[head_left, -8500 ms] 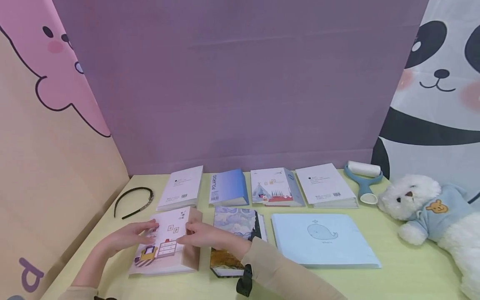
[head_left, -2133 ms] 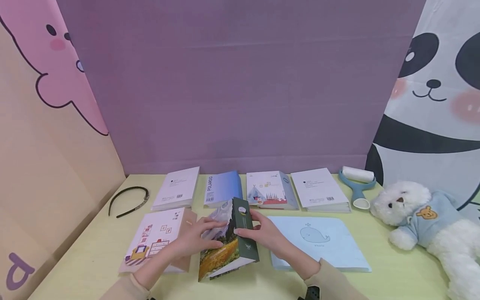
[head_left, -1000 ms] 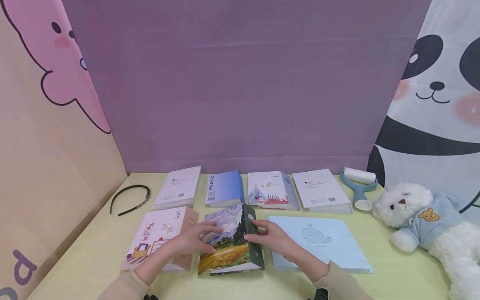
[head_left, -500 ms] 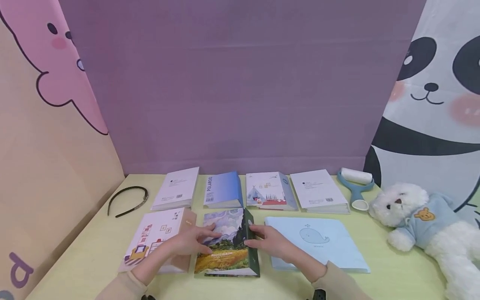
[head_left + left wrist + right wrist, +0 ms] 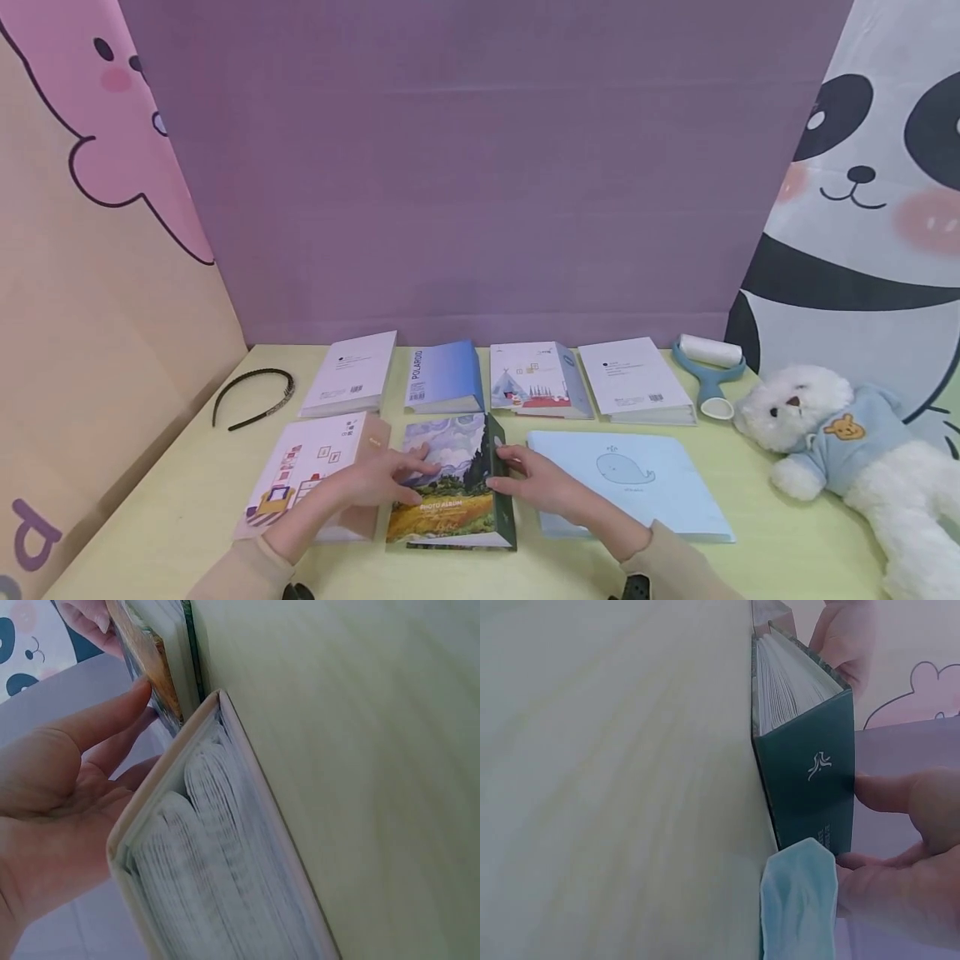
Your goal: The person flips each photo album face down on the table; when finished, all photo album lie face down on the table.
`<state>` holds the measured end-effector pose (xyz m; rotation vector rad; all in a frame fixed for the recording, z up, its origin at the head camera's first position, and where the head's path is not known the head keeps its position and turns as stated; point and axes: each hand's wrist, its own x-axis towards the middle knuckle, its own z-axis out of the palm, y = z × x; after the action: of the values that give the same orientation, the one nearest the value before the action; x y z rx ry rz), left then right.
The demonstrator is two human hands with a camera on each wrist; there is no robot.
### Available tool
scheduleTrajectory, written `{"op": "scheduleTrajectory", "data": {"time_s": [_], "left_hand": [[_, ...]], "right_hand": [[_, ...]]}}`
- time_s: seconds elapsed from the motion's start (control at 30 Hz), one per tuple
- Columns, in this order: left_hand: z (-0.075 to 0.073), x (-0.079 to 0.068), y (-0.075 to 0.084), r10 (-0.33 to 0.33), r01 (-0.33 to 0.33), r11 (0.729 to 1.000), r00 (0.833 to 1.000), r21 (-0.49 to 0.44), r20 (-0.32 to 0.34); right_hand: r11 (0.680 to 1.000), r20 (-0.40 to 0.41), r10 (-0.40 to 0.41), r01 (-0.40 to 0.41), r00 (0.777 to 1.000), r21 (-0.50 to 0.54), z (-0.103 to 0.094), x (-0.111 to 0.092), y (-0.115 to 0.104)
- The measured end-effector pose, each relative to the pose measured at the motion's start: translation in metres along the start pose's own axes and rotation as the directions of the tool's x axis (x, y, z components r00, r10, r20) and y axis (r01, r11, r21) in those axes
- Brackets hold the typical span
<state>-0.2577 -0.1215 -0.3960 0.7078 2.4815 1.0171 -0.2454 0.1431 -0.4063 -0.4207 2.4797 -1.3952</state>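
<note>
A photo album point(image 5: 450, 492) with a painted landscape cover and dark green spine lies flat at the front middle of the table. My left hand point(image 5: 375, 483) reaches over the pink-spined album point(image 5: 330, 450), its fingertips on the landscape cover's left part. At the other side, my right hand point(image 5: 543, 483) touches the green spine point(image 5: 810, 772) with thumb and fingers spread apart. In the left wrist view the pink-spined album's page edges point(image 5: 217, 840) stand close below the left hand. A light blue whale-printed folder point(image 5: 637, 483) lies beside and partly under the right forearm.
Along the back lie a white album point(image 5: 352, 375), a blue POLAROID album point(image 5: 445, 375), a tent-printed album point(image 5: 528, 379) and another white album point(image 5: 637, 375). A black headband point(image 5: 255, 396) is at left. A lint roller point(image 5: 708, 375) and white teddy bear point(image 5: 840, 450) are at right.
The hands have gone from the pink-spined album to the landscape album. It was tilted up between both hands, then lowered flat; both hands still touch it.
</note>
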Motion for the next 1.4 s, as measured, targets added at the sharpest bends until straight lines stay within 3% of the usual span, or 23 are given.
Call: {"op": "scheduleTrajectory", "data": {"time_s": [0.23,0.47,0.7,0.93,1.13,1.4], "left_hand": [[0.001,0.002,0.001,0.028,-0.029,0.999,0.999,-0.014,-0.035],[0.011,0.011,0.016,0.092,-0.071,0.991,0.977,0.115,-0.191],[0.023,0.03,0.038,0.168,-0.177,0.984,0.961,-0.02,-0.219],[0.037,0.049,0.062,0.182,-0.204,0.972,0.966,-0.113,-0.183],[0.049,0.066,0.077,0.144,-0.16,0.98,0.981,-0.119,-0.132],[0.061,0.075,0.084,0.08,-0.084,0.969,0.996,-0.231,-0.028]], "right_hand": [[1.0,-0.002,-0.013,0.013,1.0,-0.026,-0.003,0.0,-0.003],[1.0,0.022,-0.009,0.009,1.0,-0.015,-0.016,-0.006,-0.003],[0.996,0.033,-0.086,0.088,0.996,-0.035,-0.038,-0.015,0.001],[0.989,-0.013,-0.127,0.125,0.992,-0.078,-0.059,-0.026,0.013],[0.984,-0.04,-0.121,0.115,0.992,-0.137,-0.073,-0.036,0.019],[0.971,-0.073,-0.128,0.11,0.989,-0.212,-0.084,-0.044,0.036]]}}
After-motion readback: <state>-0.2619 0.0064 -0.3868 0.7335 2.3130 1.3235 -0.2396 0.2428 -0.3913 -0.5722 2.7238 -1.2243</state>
